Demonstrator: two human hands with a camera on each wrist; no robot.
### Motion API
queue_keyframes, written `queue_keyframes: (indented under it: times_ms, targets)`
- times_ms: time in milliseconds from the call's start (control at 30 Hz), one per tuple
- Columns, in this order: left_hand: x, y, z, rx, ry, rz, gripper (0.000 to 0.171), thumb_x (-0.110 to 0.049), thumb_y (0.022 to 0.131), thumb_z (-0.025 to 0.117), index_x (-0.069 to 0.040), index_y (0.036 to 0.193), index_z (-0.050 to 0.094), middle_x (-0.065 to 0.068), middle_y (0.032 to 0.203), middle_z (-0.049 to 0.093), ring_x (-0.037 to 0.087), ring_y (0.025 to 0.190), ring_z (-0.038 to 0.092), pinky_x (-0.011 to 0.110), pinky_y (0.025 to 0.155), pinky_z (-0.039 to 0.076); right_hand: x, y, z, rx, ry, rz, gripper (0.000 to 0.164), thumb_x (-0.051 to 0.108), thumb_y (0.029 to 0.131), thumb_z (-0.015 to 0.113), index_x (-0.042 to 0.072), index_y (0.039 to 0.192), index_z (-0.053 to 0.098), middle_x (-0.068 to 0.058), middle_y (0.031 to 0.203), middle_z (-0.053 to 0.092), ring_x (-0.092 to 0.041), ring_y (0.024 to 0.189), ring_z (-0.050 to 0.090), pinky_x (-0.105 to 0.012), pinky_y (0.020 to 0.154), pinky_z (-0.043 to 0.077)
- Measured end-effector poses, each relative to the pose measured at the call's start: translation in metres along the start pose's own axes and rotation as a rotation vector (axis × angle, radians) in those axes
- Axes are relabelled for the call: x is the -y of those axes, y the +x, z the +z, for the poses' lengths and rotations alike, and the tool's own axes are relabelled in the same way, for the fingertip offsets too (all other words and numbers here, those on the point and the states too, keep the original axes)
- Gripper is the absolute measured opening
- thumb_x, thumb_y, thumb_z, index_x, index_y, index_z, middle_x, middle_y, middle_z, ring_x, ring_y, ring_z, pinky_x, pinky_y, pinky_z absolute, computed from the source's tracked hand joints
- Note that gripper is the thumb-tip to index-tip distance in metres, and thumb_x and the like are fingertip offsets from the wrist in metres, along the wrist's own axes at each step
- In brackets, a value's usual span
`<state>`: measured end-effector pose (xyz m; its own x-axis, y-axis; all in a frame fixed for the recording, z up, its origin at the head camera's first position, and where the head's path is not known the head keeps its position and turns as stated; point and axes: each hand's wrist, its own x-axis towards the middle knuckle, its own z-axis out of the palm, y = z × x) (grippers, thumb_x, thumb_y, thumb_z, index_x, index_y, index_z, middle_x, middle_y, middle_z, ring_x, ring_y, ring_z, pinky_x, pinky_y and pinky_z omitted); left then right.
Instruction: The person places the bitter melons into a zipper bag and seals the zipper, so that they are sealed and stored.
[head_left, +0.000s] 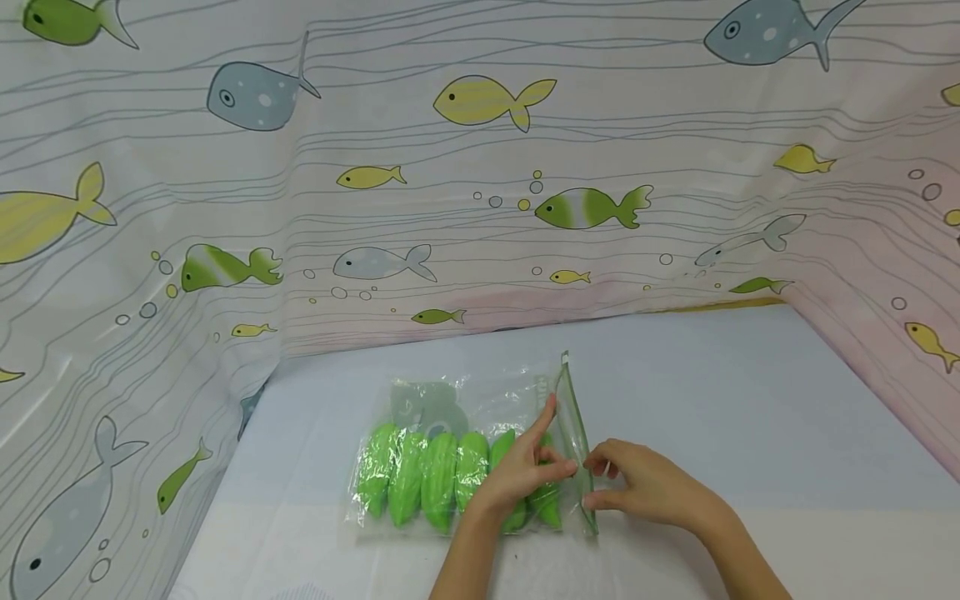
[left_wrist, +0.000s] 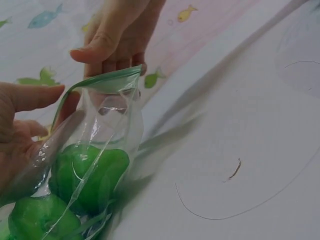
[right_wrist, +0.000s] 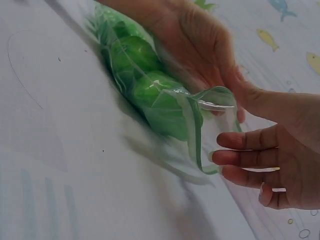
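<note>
A clear zip-lock bag [head_left: 480, 387] with a green-edged mouth [head_left: 573, 417] lies flat, its mouth to the right. Inside, several bright green, ridged, elongated pieces [head_left: 442, 479] stand in a row. Over the mouth end rests my left hand [head_left: 517, 471], index finger stretched toward the far side and thumb reaching to the green edge. From the right comes my right hand [head_left: 652, 483], its fingertips right at that edge. The right wrist view has the mouth gaping, with the relaxed fingers of my right hand [right_wrist: 265, 155] beside it.
A white cloth [head_left: 712, 400] covers the table. Behind it and at both sides hangs a sheet [head_left: 480, 225] printed with fish. A grey-green printed patch [head_left: 427, 404] shows at the bag's far left. Thin hairs and a small brown speck [left_wrist: 235, 170] lie on the cloth.
</note>
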<state>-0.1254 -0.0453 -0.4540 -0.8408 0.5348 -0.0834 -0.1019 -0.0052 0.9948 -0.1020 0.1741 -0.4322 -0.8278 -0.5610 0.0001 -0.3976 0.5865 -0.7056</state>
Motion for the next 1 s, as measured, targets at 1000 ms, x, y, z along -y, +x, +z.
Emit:
queue_keyframes:
  times_ms: [1000]
  targets:
    - [0.0013, 0.0019, 0.0000, 0.050, 0.034, 0.042, 0.087, 0.001, 0.087, 0.067, -0.024, 0.155, 0.019, 0.000, 0.161, 0.005, 0.010, 0.090, 0.062, 0.023, 0.081, 0.049, 0.0054, 0.0011, 0.0080, -0.005, 0.042, -0.029, 0.021, 0.034, 0.089, 0.069, 0.020, 0.076, 0.060, 0.015, 0.066, 0.053, 0.001, 0.056, 0.046, -0.022, 0.050, 0.043]
